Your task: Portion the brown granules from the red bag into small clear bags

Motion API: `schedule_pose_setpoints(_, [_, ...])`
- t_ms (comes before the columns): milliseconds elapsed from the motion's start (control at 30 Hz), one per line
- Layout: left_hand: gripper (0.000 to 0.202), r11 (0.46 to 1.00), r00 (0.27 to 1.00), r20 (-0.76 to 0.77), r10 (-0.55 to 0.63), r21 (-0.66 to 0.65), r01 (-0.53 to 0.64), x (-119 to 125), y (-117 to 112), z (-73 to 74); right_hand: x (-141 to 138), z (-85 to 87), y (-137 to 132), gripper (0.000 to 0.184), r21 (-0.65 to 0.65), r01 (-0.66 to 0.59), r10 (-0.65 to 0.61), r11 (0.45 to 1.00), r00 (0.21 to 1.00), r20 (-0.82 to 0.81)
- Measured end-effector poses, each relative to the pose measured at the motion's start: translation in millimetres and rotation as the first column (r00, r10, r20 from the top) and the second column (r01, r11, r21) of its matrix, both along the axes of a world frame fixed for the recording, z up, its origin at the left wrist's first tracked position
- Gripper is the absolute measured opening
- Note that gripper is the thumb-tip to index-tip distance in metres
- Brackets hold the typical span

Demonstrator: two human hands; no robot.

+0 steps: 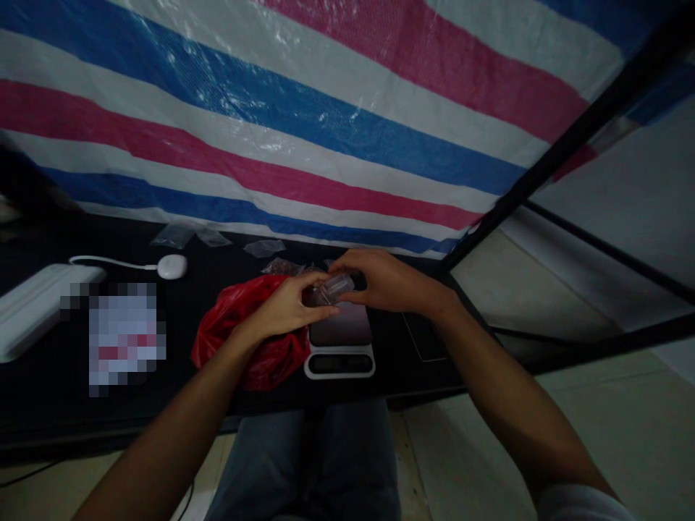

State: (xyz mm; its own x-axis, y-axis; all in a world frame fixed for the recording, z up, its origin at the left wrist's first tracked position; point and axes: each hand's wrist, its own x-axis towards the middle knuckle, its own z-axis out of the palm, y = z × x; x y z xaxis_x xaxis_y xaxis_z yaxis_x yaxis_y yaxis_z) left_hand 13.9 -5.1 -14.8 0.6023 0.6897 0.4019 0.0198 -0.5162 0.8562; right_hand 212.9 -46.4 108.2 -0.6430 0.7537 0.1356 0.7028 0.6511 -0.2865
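Between my two hands is a small clear plastic container (339, 287), held above a digital kitchen scale (341, 329). My left hand (290, 304) grips it from the left, thumb below and fingers curled at its upper side. On the other side my right hand (374, 278) is closed around its right end. What lies inside the container is too dark to make out. A crumpled red plastic bag (228, 322) sits just left of the scale, partly under my left forearm. Behind my left hand lies a small clear bag (282, 266) with dark contents.
Flat clear plastic bags (174, 235) lie along the back of the black table (184, 401). To the left are a white elongated device (40, 304) and a round white puck on a cable (172, 266). A dark flat rectangular object (424, 336) lies right of the scale. A striped sheet (304, 145) hangs behind.
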Motion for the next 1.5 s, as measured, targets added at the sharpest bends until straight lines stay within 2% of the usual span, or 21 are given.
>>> schedule_pose_setpoints(100, [0.044, 0.998, 0.999, 0.033, -0.028, -0.057, 0.030, -0.8, -1.0, 1.5, 6.5, 6.8, -2.2, 0.036, 0.030, 0.034, -0.031, 0.999, 0.997, -0.069])
schedule_pose_setpoints(200, [0.042, 0.990, 0.995, 0.091, -0.050, -0.126, 0.061, -0.3, -2.4, 2.0, 20.4, -2.8, -6.3, 0.040, 0.016, 0.119, -0.113, 0.993, 0.971, -0.209])
schedule_pose_setpoints(300, [0.036, 0.979, 0.988, 0.154, -0.013, -0.199, 0.043, 2.4, -4.0, 0.6, 33.4, -33.9, -12.5, 0.036, -0.075, 0.170, -0.184, 0.983, 0.943, -0.277])
schedule_pose_setpoints(433, [0.045, 0.980, 0.978, 0.157, 0.135, -0.167, -0.108, 8.6, -6.8, -2.5, 38.5, -82.0, -21.7, 0.032, -0.198, 0.231, -0.280, 0.952, 0.921, -0.270])
schedule_pose_setpoints(533, [0.051, 0.974, 0.965, 0.142, 0.220, -0.081, -0.210, 12.5, -8.1, -5.2, 32.4, -96.2, -25.5, 0.040, -0.231, 0.241, -0.304, 0.943, 0.905, -0.297])
schedule_pose_setpoints(600, [0.055, 0.972, 0.963, 0.135, 0.235, -0.042, -0.231, 13.9, -8.1, -7.7, 24.8, -94.1, -25.1, 0.038, -0.206, 0.232, -0.294, 0.951, 0.883, -0.365])
schedule_pose_setpoints(767, [0.058, 0.955, 0.953, 0.082, 0.291, 0.036, -0.294, 14.2, -8.2, -12.9, 4.0, -83.6, -15.2, 0.008, -0.104, 0.178, -0.206, 0.979, 0.825, -0.527])
schedule_pose_setpoints(833, [0.063, 0.949, 0.948, 0.089, 0.305, 0.050, -0.311, 13.1, -8.3, -11.7, 0.5, -82.9, -10.1, 0.009, -0.096, 0.170, -0.195, 0.981, 0.818, -0.542])
schedule_pose_setpoints(900, [0.068, 0.955, 0.947, 0.137, 0.291, 0.024, -0.297, 10.8, -7.6, -7.9, 1.5, -82.6, -5.1, 0.010, -0.094, 0.186, -0.207, 0.978, 0.808, -0.552])
schedule_pose_setpoints(1033, [0.042, 0.967, 0.946, 0.233, 0.224, -0.175, -0.185, 3.1, -1.5, 1.5, 10.7, -81.4, 4.9, 0.010, -0.099, 0.279, -0.284, 0.955, 0.764, -0.579])
schedule_pose_setpoints(1100, [0.042, 0.951, 0.948, 0.219, 0.230, -0.256, -0.172, -1.2, 2.9, 3.9, 14.1, -81.6, 9.4, 0.011, -0.099, 0.301, -0.300, 0.948, 0.751, -0.588])
schedule_pose_setpoints(1367, [0.044, 0.935, 0.932, 0.210, 0.297, -0.263, -0.239, -10.5, 8.1, 7.4, 10.1, -86.4, 12.0, 0.013, -0.033, 0.235, -0.204, 0.971, 0.759, -0.618])
schedule_pose_setpoints(1500, [0.049, 0.925, 0.923, 0.200, 0.330, -0.266, -0.273, -9.9, 6.1, 10.5, 2.7, -89.6, 11.9, 0.010, -0.054, 0.233, -0.215, 0.971, 0.756, -0.618])
